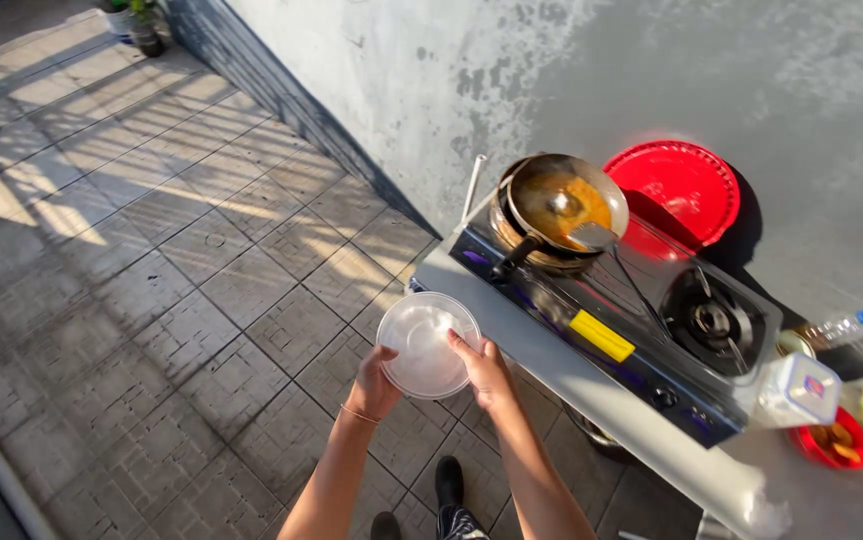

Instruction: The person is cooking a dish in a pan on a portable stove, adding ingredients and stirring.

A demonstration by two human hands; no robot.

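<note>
I am gripping a clear bowl [428, 343] at the lower centre of the frame with my left hand [373, 385] and right hand [485, 372] on opposite rims, keeping it level beside the stove [607, 335] where the pan [564, 203] is sitting.

A white table [592, 385] bears a two-burner stove [622, 320] and a clear lidded jar [797, 390].

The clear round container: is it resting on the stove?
No, the clear round container is held up by both hands over the tiled floor, beside the stove.
</note>
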